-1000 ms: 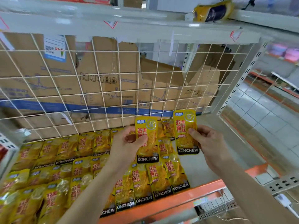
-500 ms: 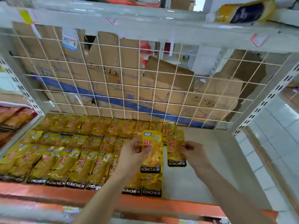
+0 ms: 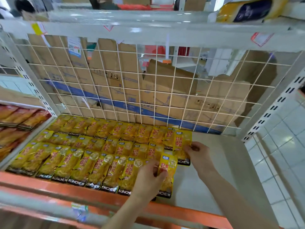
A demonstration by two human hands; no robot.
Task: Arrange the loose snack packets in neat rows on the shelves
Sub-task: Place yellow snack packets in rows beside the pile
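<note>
Yellow plastic snack packets (image 3: 97, 164), 2 held
Left hand (image 3: 148, 179) pinches the near packet (image 3: 168, 169); right hand (image 3: 201, 156) pinches the far packet (image 3: 180, 144) just beyond.

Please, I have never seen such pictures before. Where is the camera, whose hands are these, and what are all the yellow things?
There is no machine here. A person wears a camera on the head, so you look forward and down at that person's two bare hands. The white shelf carries rows of yellow snack packets, which lie flat. Behind the shelf stands a wire grid, with cardboard behind it. The left hand pinches the front packet at the right end of the front row. The right hand pinches the rear packet farther back.
</note>
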